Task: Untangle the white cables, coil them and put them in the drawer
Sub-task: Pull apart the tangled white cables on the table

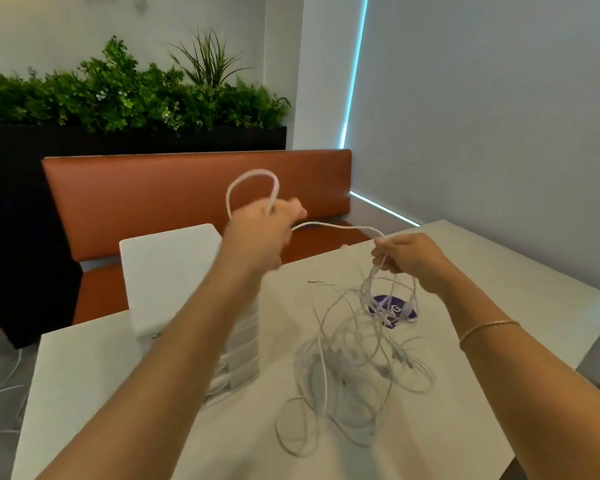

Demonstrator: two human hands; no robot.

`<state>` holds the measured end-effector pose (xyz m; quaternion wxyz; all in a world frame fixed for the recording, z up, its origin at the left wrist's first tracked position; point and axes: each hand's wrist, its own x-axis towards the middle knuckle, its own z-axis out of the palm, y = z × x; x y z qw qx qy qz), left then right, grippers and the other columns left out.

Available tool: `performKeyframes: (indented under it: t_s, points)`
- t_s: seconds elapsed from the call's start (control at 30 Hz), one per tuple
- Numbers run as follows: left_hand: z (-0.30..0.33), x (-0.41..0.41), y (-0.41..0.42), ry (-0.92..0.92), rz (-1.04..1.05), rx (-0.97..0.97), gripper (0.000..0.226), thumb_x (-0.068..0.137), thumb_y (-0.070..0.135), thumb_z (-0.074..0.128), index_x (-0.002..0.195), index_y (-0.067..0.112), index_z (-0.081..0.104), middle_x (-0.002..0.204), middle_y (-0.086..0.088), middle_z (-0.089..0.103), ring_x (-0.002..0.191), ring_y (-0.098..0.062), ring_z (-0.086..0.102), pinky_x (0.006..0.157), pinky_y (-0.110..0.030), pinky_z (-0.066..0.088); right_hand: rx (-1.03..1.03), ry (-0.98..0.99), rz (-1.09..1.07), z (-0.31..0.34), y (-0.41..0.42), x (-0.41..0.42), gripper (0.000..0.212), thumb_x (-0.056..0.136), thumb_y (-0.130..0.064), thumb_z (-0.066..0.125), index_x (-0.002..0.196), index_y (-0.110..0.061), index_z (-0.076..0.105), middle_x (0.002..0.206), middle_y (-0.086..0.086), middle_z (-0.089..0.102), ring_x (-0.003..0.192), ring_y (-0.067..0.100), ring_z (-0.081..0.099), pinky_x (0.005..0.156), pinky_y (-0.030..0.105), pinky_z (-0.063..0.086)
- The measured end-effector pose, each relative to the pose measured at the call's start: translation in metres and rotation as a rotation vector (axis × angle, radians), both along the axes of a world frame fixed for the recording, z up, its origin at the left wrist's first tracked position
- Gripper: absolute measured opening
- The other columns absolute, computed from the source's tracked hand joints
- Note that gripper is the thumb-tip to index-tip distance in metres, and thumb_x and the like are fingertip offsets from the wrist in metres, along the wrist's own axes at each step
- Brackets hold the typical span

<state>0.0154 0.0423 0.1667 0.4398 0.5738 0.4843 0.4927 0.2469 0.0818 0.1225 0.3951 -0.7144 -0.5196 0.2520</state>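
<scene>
In the head view, a thick white cable (336,226) is held taut-ish between both raised hands: the left hand (260,233) is curled round it, with a loop of the same cable standing up above its fingers, and the right hand (407,259) pinches it at the fingertips, with further strands gathered just beneath those fingers. Below the right hand's fingers the tangle of white cables (350,355) hangs down and spreads over the white table (118,393), partly covering a purple round sticker (392,311); the frame is blurred there, so single strands cannot be followed. Beyond and below the left hand's fingers a white drawer unit (167,278) stands on the table; whether any drawer is open cannot be told. It is judged that untangling is barely begun. If the held cable is pulled apart quickly, knots lower in the tangle could be tightened rather than freed. The whole bundle could also be dragged off the table, or a small connector end (313,281) lying beyond the tangle could be snagged and whipped about. A loosened pinch in the right hand could let the gathered strands drop back into the heap.
</scene>
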Motion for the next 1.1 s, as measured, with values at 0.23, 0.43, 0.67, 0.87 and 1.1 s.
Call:
performKeyframes:
  t_s: [0.23, 0.43, 0.67, 0.87, 1.1]
  points:
    - [-0.081, 0.060, 0.005, 0.398, -0.211, -0.160, 0.041, 0.083, 0.052, 0.060, 0.111, 0.024, 0.053, 0.106, 0.003, 0.062, 0.085, -0.012, 0.058, 0.074, -0.029, 0.050, 0.047, 0.066, 0.099, 0.027, -0.020, -0.032, 0.037, 0.099, -0.039, 0.036, 0.087, -0.012, 0.058, 0.076, 0.009, 0.071, 0.063, 0.020, 0.068, 0.062, 0.029, 0.057]
    - [-0.104, 0.079, 0.009, 0.429, -0.072, -0.079, 0.031, 0.082, 0.032, 0.065, 0.106, 0.013, 0.058, 0.095, -0.003, 0.066, 0.080, -0.018, 0.063, 0.067, -0.027, 0.050, 0.175, 0.229, 0.004, 0.044, -0.037, -0.035, 0.034, 0.099, -0.037, 0.038, 0.080, -0.013, 0.053, 0.062, 0.010, 0.060, 0.054, 0.023, 0.061, 0.047, 0.027, 0.054]
    - [-0.145, 0.060, 0.018, 0.705, -0.145, -0.185, 0.023, 0.085, 0.023, 0.057, 0.098, 0.006, 0.064, 0.096, -0.009, 0.068, 0.087, -0.022, 0.064, 0.077, -0.029, 0.051, 0.341, 0.045, -0.164, 0.056, -0.037, -0.018, 0.035, 0.099, -0.039, 0.037, 0.072, -0.023, 0.053, 0.066, 0.004, 0.048, 0.056, 0.017, 0.044, 0.048, 0.024, 0.033]
    - [-0.178, 0.031, 0.017, 0.841, -0.116, -0.273, 0.027, 0.086, 0.016, 0.049, 0.107, 0.004, 0.061, 0.109, -0.014, 0.065, 0.102, -0.029, 0.062, 0.085, -0.034, 0.052, 0.573, 0.116, -0.232, 0.084, -0.044, 0.006, 0.036, 0.094, -0.040, 0.048, 0.063, -0.028, 0.062, 0.037, -0.015, 0.044, 0.042, 0.001, 0.037, 0.050, 0.022, 0.029]
    - [-0.189, 0.015, 0.017, 0.929, -0.138, -0.346, 0.037, 0.085, 0.028, 0.056, 0.114, 0.005, 0.060, 0.118, -0.011, 0.062, 0.110, -0.025, 0.059, 0.085, -0.029, 0.048, 0.586, -0.052, -0.253, 0.096, -0.060, 0.026, 0.028, 0.092, -0.044, 0.052, 0.088, -0.023, 0.070, 0.040, -0.020, 0.046, 0.049, 0.003, 0.038, 0.052, 0.022, 0.033]
